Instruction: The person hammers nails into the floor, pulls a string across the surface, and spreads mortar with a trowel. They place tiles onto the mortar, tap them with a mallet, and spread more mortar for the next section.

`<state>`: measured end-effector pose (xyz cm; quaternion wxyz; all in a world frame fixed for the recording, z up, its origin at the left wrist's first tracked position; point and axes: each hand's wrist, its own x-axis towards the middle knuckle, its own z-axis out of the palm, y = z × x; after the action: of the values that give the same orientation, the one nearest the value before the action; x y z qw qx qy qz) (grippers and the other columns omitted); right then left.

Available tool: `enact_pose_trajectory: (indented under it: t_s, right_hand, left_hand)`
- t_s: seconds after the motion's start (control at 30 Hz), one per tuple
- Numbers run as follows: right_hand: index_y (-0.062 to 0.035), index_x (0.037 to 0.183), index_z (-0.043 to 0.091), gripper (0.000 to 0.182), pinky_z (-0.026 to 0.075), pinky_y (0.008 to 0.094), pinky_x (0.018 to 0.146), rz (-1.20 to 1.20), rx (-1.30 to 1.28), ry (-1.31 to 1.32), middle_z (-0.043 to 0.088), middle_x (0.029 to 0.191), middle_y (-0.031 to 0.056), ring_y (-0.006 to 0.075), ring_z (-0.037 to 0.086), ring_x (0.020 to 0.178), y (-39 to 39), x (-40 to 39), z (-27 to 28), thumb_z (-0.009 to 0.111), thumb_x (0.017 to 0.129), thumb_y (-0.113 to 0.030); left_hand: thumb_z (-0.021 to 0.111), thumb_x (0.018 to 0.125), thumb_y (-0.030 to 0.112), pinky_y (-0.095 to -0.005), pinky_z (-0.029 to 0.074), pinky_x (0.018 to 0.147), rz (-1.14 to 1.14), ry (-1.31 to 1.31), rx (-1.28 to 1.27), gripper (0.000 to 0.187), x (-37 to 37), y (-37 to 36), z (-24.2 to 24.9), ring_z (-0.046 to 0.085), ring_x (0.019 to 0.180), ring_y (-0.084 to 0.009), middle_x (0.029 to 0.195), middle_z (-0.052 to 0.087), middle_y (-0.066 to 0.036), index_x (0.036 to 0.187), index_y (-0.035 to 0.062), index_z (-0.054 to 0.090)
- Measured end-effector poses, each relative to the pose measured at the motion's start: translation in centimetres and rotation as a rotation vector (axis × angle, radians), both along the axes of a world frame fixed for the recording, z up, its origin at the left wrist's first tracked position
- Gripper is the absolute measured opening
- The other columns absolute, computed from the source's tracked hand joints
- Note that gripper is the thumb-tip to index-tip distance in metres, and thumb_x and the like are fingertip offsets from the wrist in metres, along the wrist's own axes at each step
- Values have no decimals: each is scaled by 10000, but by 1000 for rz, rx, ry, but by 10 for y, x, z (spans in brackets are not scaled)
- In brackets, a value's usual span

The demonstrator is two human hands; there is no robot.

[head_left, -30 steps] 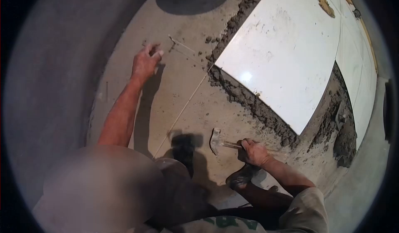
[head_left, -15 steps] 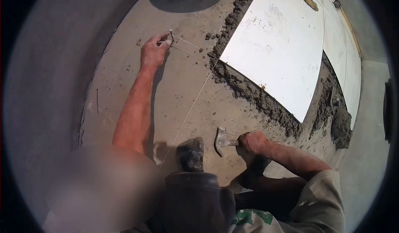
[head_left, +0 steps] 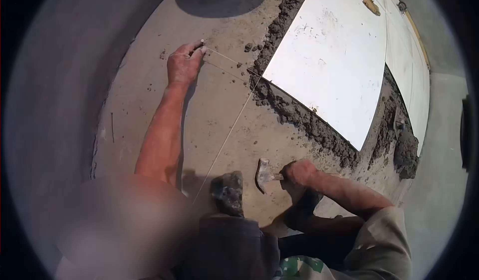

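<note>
My left hand (head_left: 185, 68) reaches far forward and pinches a nail (head_left: 202, 42), whose head shows just above the fingertips. A thin string runs from near the nail to the corner of a large white tile (head_left: 324, 65). From that corner, the string (head_left: 225, 139) continues back toward my body. Close to my boots, my right hand (head_left: 299, 172) is closed around the handle of a claw hammer (head_left: 264, 175). The hammer's head points left, low over the concrete floor (head_left: 239, 155); whether it touches cannot be made out.
Grey mortar (head_left: 309, 125) lines the tile's left and near edges. Beyond a gap, more white tiles (head_left: 411, 75) lie to the right, with a mortar heap (head_left: 406, 152) at their near end. Another nail or thin rod (head_left: 112, 128) lies at left. My boot (head_left: 228, 192) is below.
The fingers of my left hand now cover more of the nail. My right hand still grips the hammer, with little change. The view has shifted slightly.
</note>
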<state>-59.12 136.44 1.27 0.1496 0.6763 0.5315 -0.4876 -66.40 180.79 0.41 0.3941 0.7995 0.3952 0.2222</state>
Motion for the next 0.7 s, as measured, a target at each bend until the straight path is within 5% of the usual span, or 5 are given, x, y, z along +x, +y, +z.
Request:
enact_pose_trajectory:
  t_s: [0.1, 0.2, 0.27, 0.4, 0.7]
  right_hand:
    - [-139, 659, 633, 65, 470, 331, 488, 83, 353, 1, 638, 656, 59, 215, 626, 578, -3, 3, 16, 622, 712, -175]
    - [-73, 683, 625, 129, 492, 379, 508, 151, 384, -102, 657, 749, 128, 268, 643, 626, 27, -10, 35, 615, 738, -189]
    - [-31, 809, 613, 171, 513, 428, 557, -6, -71, -63, 656, 817, 171, 319, 651, 693, 110, 0, 89, 603, 774, -198]
    - [-67, 1303, 415, 451, 528, 458, 622, -287, 517, -187, 638, 790, 195, 364, 647, 704, 147, 16, 76, 494, 937, -318]
    - [-46, 1318, 401, 469, 521, 469, 722, -442, 538, 73, 639, 897, 226, 403, 630, 808, 185, -45, 80, 537, 920, -253]
  left_hand:
    - [664, 844, 288, -315, 498, 846, -9, 45, 17, 283, 1, 5, -6, 647, 953, -212, 1065, 675, -87, 1083, 142, 698]
    - [661, 851, 291, -318, 496, 846, 35, 124, -66, 291, 1, 1, 4, 642, 960, -210, 1075, 673, -78, 1103, 148, 689]
    - [647, 858, 322, -333, 493, 851, 62, 95, -106, 310, -5, -1, -3, 640, 964, -222, 1067, 674, -83, 1108, 142, 685]
    - [609, 850, 465, -369, 483, 860, 201, 242, -65, 456, -12, -19, 7, 633, 976, -263, 1050, 673, -111, 1113, 97, 669]
    - [551, 777, 707, -379, 460, 723, -91, 338, -370, 683, 1, -39, -5, 573, 739, -223, 746, 616, -103, 839, 36, 665]
